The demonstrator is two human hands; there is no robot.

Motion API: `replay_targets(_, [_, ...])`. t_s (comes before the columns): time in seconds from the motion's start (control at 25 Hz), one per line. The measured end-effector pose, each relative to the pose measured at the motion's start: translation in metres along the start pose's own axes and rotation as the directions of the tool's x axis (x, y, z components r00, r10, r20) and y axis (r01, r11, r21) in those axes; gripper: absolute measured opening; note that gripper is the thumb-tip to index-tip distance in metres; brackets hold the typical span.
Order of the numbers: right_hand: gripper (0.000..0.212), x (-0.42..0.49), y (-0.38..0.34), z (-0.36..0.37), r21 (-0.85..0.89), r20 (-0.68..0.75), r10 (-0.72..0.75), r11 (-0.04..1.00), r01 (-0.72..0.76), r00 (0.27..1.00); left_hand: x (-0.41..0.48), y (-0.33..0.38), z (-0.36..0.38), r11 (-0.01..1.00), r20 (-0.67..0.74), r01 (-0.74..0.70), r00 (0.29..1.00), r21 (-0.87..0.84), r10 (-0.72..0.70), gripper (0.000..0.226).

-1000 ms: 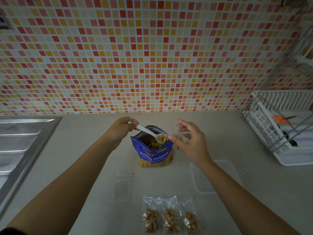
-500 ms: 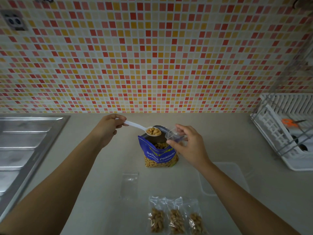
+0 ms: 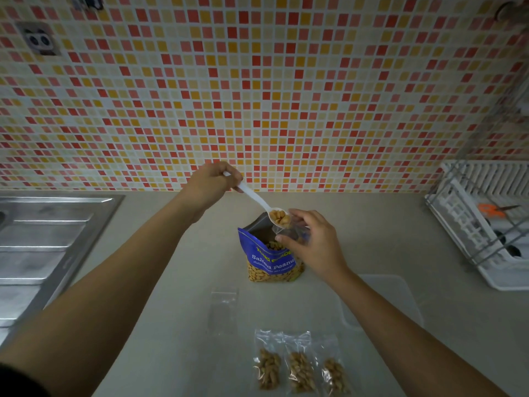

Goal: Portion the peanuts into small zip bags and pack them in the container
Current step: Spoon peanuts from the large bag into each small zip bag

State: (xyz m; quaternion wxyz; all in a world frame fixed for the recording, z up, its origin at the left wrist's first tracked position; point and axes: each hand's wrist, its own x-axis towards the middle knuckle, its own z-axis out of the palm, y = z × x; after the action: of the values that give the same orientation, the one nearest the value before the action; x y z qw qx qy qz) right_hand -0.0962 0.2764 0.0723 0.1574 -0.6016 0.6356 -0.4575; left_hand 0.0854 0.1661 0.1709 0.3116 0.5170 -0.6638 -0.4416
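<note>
A blue bag of salted peanuts [image 3: 269, 262] stands open on the counter. My left hand [image 3: 210, 183] grips the handle of a white plastic spoon [image 3: 254, 197], whose bowl is full of peanuts and tilts at the mouth of a small clear zip bag [image 3: 292, 233]. My right hand [image 3: 312, 242] pinches that zip bag open just above the peanut bag. Three filled zip bags [image 3: 300, 365] lie side by side near the front edge. One flat empty zip bag [image 3: 223, 310] lies left of them. A clear plastic container [image 3: 400, 296] sits to the right, partly hidden by my right forearm.
A steel sink [image 3: 43, 247] with a ribbed drainboard fills the left side. A white dish rack [image 3: 486, 222] holding orange scissors stands at the right edge. A mosaic tile wall runs along the back of the counter.
My left hand has lifted the loaded spoon out of the peanut bag and swung its bowl right to the mouth of the zip bag. My right hand has kept the zip bag over the peanut bag.
</note>
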Motion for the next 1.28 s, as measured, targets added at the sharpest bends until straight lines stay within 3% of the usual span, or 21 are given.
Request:
replay_targets(0.2, [0.055, 0.001, -0.005, 0.002, 0.03, -0.05, 0.026, 0.999, -0.025, 0.998, -0.016, 0.038, 0.013, 0.953, 0.128, -0.244, 0.966, 0.182, 0.223, 0.019])
replay_targets(0.36, [0.055, 0.001, -0.007, -0.001, 0.044, -0.067, 0.032, 0.999, -0.029, 0.997, -0.023, 0.048, 0.006, 0.888, 0.077, -0.376, 0.926, 0.264, 0.369, 0.019])
replay_targets(0.48, [0.057, 0.0, -0.006, -0.001, 0.051, -0.082, 0.044, 0.998, -0.04, 0.996, -0.018, 0.042, -0.002, 0.952, -0.046, -0.285, 0.955, 0.108, 0.292, 0.017])
replay_targets(0.64, [0.06, 0.0, -0.004, 0.001, 0.102, -0.105, 0.097, 0.991, -0.086, 0.99, -0.001, 0.014, -0.008, 0.989, -0.231, -0.089, 0.971, -0.115, 0.06, 0.019])
replay_targets(0.72, [0.057, 0.001, -0.003, -0.001, 0.133, -0.116, 0.137, 0.984, -0.121, 0.984, 0.004, -0.008, -0.001, 0.999, -0.228, -0.035, 0.973, -0.031, 0.027, 0.017])
replay_targets(0.8, [0.056, 0.002, -0.003, -0.002, 0.17, -0.119, 0.166, 0.975, -0.145, 0.979, 0.004, -0.026, 0.015, 0.983, -0.129, -0.059, 0.988, 0.172, 0.082, 0.018])
replay_targets(0.92, [0.056, 0.002, -0.004, -0.006, 0.18, -0.107, 0.182, 0.97, -0.161, 0.977, 0.0, -0.04, 0.038, 0.882, 0.103, -0.18, 0.983, 0.435, 0.15, 0.021])
replay_targets(1.0, [0.057, 0.002, -0.005, -0.009, 0.178, -0.098, 0.187, 0.97, -0.167, 0.978, 0.003, -0.045, 0.045, 0.803, 0.185, -0.238, 0.969, 0.546, 0.162, 0.022])
replay_targets(1.16, [0.057, 0.003, -0.007, -0.012, 0.201, -0.094, 0.201, 0.963, -0.179, 0.975, 0.005, -0.049, 0.045, 0.807, 0.122, -0.173, 0.985, 0.565, 0.126, 0.036])
replay_targets(1.28, [0.053, 0.005, -0.009, -0.013, 0.257, -0.112, 0.23, 0.946, -0.195, 0.967, -0.008, -0.043, 0.039, 0.849, -0.019, -0.228, 0.963, 0.477, 0.27, 0.031])
